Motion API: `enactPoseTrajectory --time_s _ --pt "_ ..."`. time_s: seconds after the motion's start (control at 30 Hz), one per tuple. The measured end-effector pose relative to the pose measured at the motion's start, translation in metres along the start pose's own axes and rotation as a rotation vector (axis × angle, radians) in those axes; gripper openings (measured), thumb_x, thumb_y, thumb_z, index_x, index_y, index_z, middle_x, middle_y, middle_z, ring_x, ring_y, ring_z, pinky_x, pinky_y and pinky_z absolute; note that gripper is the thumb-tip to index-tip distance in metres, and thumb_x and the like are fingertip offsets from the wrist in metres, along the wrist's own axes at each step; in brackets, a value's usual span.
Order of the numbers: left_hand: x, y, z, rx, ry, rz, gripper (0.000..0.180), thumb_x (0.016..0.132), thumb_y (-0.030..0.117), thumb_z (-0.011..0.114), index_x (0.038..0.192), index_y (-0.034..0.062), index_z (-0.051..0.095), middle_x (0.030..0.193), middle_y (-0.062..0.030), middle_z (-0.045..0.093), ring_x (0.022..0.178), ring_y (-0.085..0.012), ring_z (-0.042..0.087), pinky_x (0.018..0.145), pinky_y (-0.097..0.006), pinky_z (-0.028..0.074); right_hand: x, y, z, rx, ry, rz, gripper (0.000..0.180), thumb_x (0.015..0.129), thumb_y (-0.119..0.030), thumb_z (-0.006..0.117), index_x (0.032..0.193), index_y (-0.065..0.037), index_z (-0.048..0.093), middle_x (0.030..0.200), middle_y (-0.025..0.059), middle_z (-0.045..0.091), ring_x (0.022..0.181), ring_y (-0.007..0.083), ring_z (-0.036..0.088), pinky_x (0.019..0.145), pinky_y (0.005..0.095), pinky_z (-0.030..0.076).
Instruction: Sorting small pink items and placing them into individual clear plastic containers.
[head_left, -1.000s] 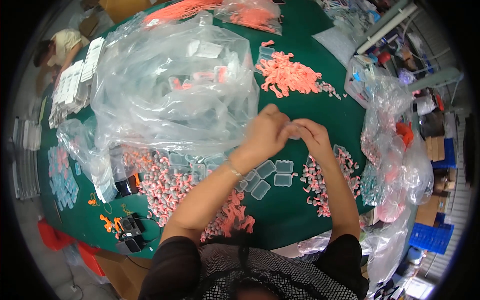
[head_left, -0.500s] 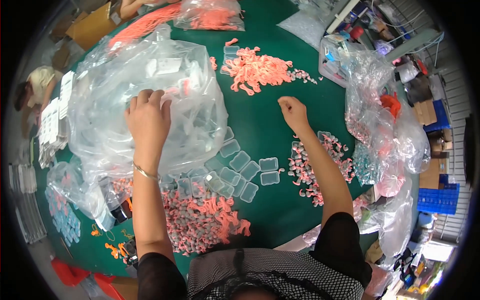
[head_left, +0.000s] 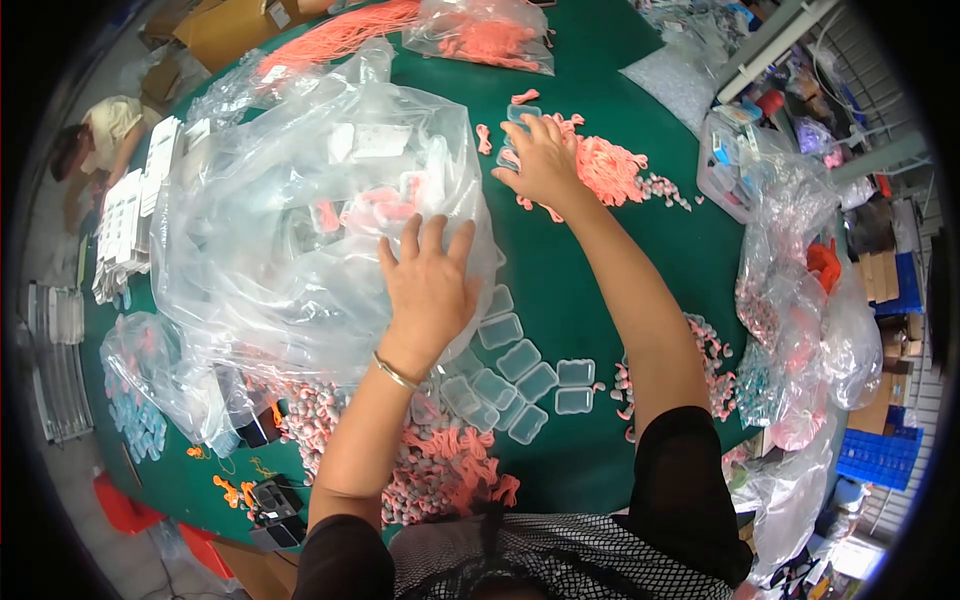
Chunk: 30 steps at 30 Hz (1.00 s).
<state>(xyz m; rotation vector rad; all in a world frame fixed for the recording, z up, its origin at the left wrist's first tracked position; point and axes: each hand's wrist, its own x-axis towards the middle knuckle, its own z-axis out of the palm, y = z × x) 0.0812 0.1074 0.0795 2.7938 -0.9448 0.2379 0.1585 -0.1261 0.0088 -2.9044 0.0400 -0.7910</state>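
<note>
My left hand (head_left: 428, 283) lies flat, fingers spread, on the near edge of a big clear plastic bag (head_left: 290, 220) holding small clear boxes and pink pieces. My right hand (head_left: 542, 158) reaches far across the green table (head_left: 560, 270), fingers spread over a small clear box at the edge of a heap of pink-orange pieces (head_left: 605, 165); whether it grips the box I cannot tell. A cluster of small clear lidded boxes (head_left: 512, 375) lies between my arms.
Pink pieces (head_left: 440, 470) are piled near the front edge. Bags of parts (head_left: 800, 300) stand at the right, another bag of pink pieces (head_left: 485, 35) at the back. Stacked white cards (head_left: 125, 230) lie at the left, beside another person (head_left: 95, 140).
My right hand has reached from the table's middle out to the far pink heap. My left hand has moved down to the near edge of the big bag.
</note>
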Motion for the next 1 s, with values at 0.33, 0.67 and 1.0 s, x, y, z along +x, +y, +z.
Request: enactPoseTrajectory --time_s 0.33,0.67,1.0 --pt "-0.006 -0.019 0.011 -0.205 0.04 -0.034 0.06 0.069 0.022 0.076 0.124 0.0152 0.055 0.127 -0.0087 0.05 0.124 -0.0345 0.042 0.099 -0.058 0.033 -0.015 0.053 0.018 0.051 -0.024 0.004 0.016 0.081 -0.02 0.062 0.094 -0.01 0.062 0.099 0.0051 0.062 0.098 0.0232 0.058 0.086 0.0443 0.04" --pt "-0.011 -0.025 0.012 -0.267 0.08 -0.045 0.059 0.068 0.019 0.075 0.124 0.0141 0.055 0.127 -0.0092 0.051 0.122 -0.0351 0.044 0.1 -0.055 0.034 0.018 0.049 -0.019 -0.409 -0.264 -0.055 0.042 0.069 -0.003 0.067 0.11 -0.013 0.06 0.107 0.0037 0.061 0.103 0.024 0.055 0.086 0.0487 0.037" --pt "-0.02 -0.032 0.014 -0.305 0.065 -0.049 0.063 0.068 0.02 0.076 0.126 0.015 0.054 0.13 -0.0105 0.05 0.122 -0.0359 0.044 0.101 -0.048 0.034 0.027 0.0 -0.016 -0.153 -0.786 -0.076 0.075 0.069 -0.007 0.07 0.138 -0.02 0.043 0.137 0.0152 0.044 0.124 0.0316 0.048 0.107 0.0505 0.029"
